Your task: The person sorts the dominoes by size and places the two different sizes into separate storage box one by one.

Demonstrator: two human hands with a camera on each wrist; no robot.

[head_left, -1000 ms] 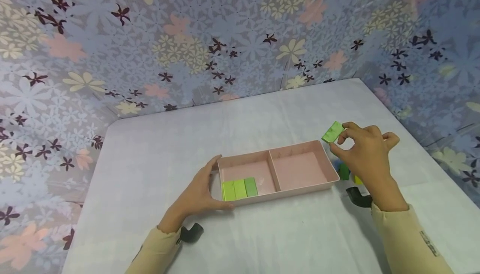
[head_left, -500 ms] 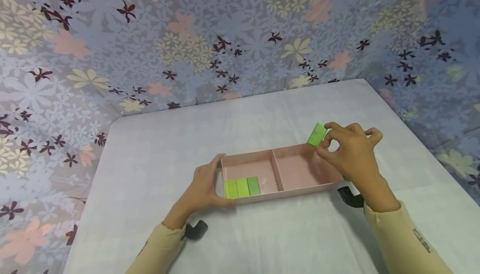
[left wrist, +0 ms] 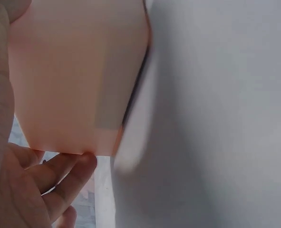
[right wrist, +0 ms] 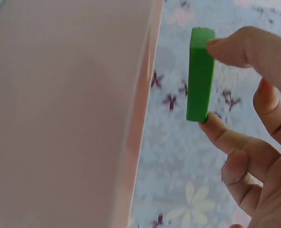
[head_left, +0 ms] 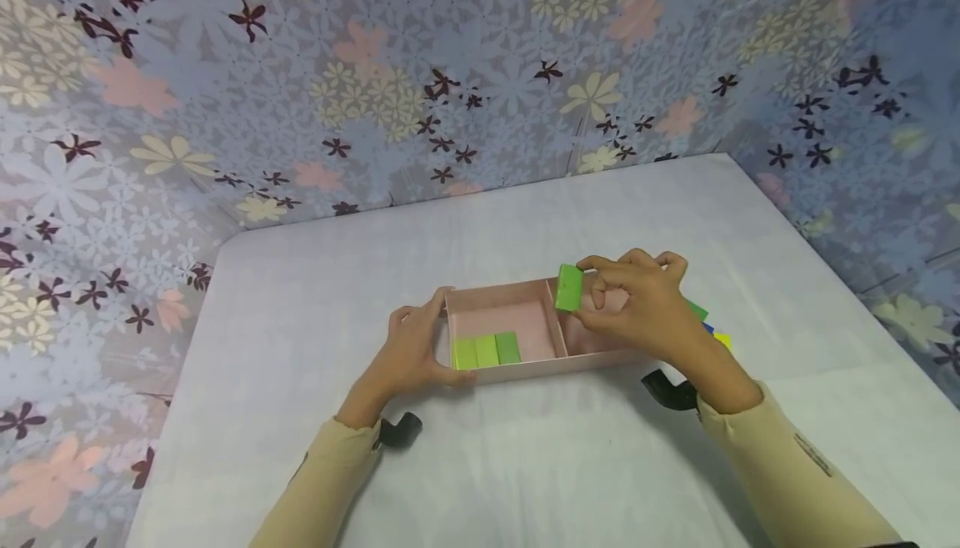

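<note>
My right hand (head_left: 648, 306) pinches a green block (head_left: 569, 288) by its two ends, between thumb and a finger, above the divider of the pink tray (head_left: 517, 291). In the right wrist view the green block (right wrist: 200, 75) stands on edge between thumb and fingertip of the hand (right wrist: 259, 142). My left hand (head_left: 408, 349) grips the tray's left end, thumb at the near side and fingers at the far corner. In the left wrist view the fingers of that hand (left wrist: 40, 185) touch the tray wall (left wrist: 69, 85). Several light green blocks (head_left: 486, 351) lie side by side in the left compartment.
Right of the tray, partly behind my right hand, lie a green block (head_left: 696, 309), a yellow block (head_left: 723, 339) and a bit of blue. A white cloth (head_left: 360, 256) covers the table, with a flowered backdrop (head_left: 480, 72) behind.
My right hand has carried the green block leftward from beyond the tray's right end to over the divider. The left hand keeps its grip, and the tray sits slightly higher in view.
</note>
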